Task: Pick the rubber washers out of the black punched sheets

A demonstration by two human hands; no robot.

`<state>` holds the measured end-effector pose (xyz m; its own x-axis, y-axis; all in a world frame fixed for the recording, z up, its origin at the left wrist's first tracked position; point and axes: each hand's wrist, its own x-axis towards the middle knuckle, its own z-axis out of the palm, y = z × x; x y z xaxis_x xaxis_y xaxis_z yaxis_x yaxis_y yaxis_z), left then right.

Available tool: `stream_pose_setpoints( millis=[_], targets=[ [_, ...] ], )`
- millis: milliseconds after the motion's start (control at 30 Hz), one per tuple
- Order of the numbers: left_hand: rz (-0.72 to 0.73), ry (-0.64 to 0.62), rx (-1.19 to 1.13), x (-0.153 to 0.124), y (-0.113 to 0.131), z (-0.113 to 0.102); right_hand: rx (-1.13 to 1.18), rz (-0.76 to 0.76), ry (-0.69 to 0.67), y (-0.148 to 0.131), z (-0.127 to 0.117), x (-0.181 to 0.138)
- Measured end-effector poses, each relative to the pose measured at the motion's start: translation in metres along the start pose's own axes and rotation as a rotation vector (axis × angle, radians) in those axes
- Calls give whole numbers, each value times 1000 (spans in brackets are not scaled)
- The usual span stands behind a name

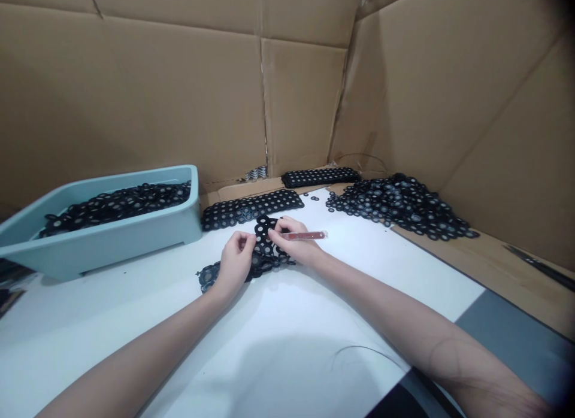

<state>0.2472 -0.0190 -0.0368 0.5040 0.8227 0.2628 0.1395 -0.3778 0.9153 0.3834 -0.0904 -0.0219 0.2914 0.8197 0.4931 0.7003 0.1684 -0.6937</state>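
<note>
A piece of joined black rings [263,243] lies partly raised from the white table between my two hands. My left hand [238,253] is closed in a pinch at its left edge, over the part lying flat. My right hand [293,241] is closed around a slim reddish-brown handle [305,235], which sticks out to the right with a clear end. The working tip of that tool is hidden by the fingers and rings. Right-hand fingers also touch the right edge of the ring piece.
A light blue tub [148,223] of black rings stands at left. Behind my hands lie a strip of joined rings [254,207] and another strip [321,176]. A heap of loose rings [404,202] sits at back right, near dark scissors-like blades [539,265]. Cardboard walls [179,88] surround the table.
</note>
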Motion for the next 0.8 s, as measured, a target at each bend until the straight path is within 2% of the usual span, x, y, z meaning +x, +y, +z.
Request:
stream_pose_setpoints(
  millis=[333,800],
  targets=[
    [-6,28,-16,1,-1,1,-15,-14,-6,0,0,0],
    [53,-6,59,2,-1,0,-43,-34,-39,-2,0,-1]
  ],
)
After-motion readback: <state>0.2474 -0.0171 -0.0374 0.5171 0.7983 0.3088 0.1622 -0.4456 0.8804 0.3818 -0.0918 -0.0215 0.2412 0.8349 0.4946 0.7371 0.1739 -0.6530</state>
